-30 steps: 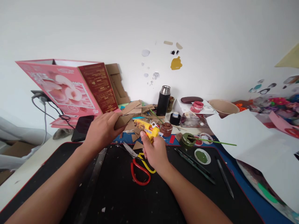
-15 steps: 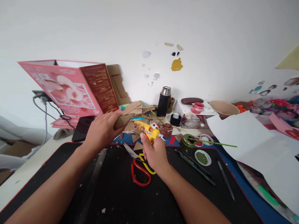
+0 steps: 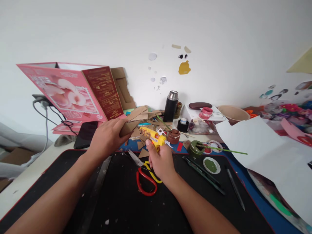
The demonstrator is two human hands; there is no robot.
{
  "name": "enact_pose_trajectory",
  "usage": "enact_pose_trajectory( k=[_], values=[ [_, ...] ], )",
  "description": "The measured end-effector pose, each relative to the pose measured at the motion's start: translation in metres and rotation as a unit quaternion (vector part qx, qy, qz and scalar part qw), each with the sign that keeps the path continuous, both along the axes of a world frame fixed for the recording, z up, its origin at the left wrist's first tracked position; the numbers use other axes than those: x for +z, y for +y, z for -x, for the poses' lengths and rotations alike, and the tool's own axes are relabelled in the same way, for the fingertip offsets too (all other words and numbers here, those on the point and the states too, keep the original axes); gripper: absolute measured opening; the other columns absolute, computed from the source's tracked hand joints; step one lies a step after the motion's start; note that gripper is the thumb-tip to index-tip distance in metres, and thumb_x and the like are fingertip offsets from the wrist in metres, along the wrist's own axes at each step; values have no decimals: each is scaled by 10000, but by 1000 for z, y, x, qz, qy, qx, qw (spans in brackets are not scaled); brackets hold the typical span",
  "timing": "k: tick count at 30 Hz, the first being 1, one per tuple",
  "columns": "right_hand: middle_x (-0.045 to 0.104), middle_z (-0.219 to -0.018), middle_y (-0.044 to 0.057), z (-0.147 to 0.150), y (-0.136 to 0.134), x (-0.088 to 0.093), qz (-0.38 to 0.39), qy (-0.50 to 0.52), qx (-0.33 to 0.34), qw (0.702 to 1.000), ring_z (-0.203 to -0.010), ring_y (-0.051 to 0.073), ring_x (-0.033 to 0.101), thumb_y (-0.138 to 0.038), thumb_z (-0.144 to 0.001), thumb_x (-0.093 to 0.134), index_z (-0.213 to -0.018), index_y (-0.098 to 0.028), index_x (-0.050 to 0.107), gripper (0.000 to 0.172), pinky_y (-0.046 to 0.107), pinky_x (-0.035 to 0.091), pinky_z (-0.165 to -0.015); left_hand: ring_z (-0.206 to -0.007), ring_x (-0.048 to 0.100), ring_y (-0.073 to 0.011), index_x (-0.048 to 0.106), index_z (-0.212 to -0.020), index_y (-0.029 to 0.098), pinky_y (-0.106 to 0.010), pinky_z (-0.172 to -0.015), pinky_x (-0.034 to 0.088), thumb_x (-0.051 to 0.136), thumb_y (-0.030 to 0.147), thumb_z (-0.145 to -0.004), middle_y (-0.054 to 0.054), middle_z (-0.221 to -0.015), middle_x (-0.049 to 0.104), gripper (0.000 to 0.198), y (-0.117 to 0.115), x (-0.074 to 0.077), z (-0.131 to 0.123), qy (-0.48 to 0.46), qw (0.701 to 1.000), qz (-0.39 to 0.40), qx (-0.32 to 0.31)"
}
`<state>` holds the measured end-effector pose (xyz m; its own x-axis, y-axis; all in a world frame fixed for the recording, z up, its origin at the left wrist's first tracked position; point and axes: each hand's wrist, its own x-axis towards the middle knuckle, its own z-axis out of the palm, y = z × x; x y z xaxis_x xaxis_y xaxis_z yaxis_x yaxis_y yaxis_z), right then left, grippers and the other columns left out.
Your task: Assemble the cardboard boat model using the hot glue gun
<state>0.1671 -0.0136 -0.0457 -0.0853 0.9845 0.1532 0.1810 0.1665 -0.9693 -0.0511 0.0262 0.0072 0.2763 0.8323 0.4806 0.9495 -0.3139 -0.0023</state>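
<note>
My left hand (image 3: 107, 136) is closed on a piece of brown cardboard (image 3: 128, 127), held up at the far edge of the black mat (image 3: 126, 208). Just right of it, my right hand (image 3: 161, 161) grips a yellow hot glue gun (image 3: 151, 134) whose body is stained brown. The glue gun's handle is mostly hidden inside my fingers. Beneath my right hand lies a pair of scissors (image 3: 147, 186) with red and yellow handles, blades toward the back left. Cardboard scraps (image 3: 139, 112) are heaped behind both hands.
A pink box (image 3: 70, 91) and a phone (image 3: 85, 134) are at left. Behind stands a black thermos (image 3: 171, 107). Open paint jars (image 3: 195, 149), a brush (image 3: 224, 149), pens (image 3: 204, 175) and white paper (image 3: 265, 152) lie to the right. A metal ruler (image 3: 98, 188) rests on the mat.
Almost nothing differs. Both hands keep the cardboard and the glue gun in nearly the same places; the view has shifted very slightly.
</note>
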Motion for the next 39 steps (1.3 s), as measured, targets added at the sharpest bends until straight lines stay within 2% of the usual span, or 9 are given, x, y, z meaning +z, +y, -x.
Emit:
enact_pose_trajectory(
  k=[10,17,25,39],
  values=[
    [489,-426,-20,1,-3,2,1,-15,10,1000,-426,157,524,-718,-1024,472,-630,-260,494,605,264,382,-439,-997,743,-335,679,-1203,187,-418,-833,544,639,443,-1002,-143,-1033,770,327,2,-3,3,4,1000,-6,14],
    [506,-445,-36,0,-2,0,-3,15,-4,1000,-421,157,518,-694,-1006,527,-723,-244,570,533,262,372,-424,-1026,738,-324,664,-1202,195,-400,-843,531,638,445,-1010,-135,-1046,769,317,2,-3,3,3,1000,-4,11],
    [516,-446,-23,1,-3,1,-2,-4,-5,1000,-425,157,534,-694,-1018,506,-689,-246,557,558,265,373,-435,-1008,735,-341,679,-1188,187,-426,-839,538,649,422,-1000,-151,-1039,765,303,0,-1,1,-2,1000,4,4],
    [514,-438,-13,-1,-2,2,-12,-28,-6,1000,-435,158,547,-701,-1027,488,-643,-247,544,597,262,382,-450,-1016,741,-329,679,-1214,173,-403,-844,535,671,415,-994,-140,-1052,768,327,1,-3,2,2,1000,-7,-6]
  ],
)
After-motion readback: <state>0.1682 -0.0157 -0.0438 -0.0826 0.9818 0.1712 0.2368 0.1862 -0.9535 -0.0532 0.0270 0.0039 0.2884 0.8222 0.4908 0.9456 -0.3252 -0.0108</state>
